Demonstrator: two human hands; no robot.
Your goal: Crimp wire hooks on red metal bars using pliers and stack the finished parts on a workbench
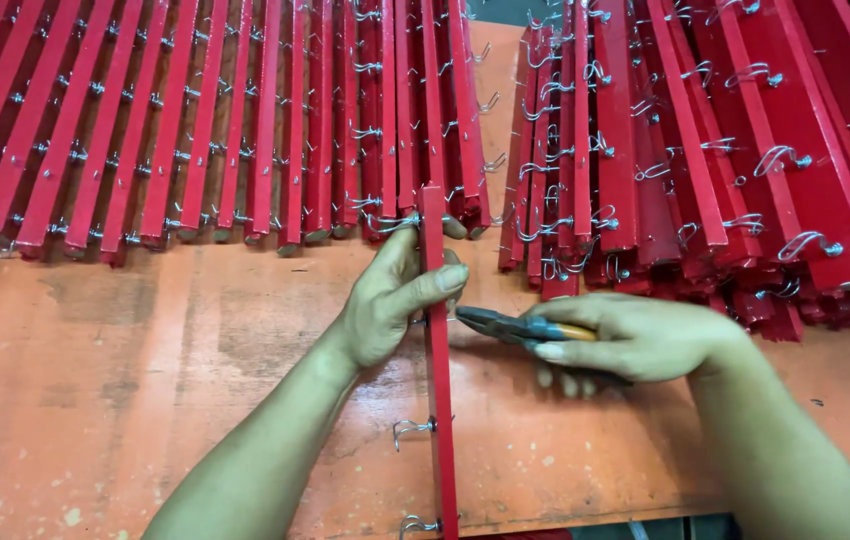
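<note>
Stacks of red slats are crowding ahead; your left hand is gripping a hooked red slat, right hand clamping pliers.

Looks like a small workshop doing batch assembly, going by the scuffed orange tabletop stacked along its far edge with rows of identical red wooden bars fitted with wire hooks.

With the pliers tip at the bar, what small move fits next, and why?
Probably close the pliers on the wire hook at the bar. The left hand grips the bar upright on the table, and the right hand points the pliers tip at its edge, beside the left fingers.
</note>
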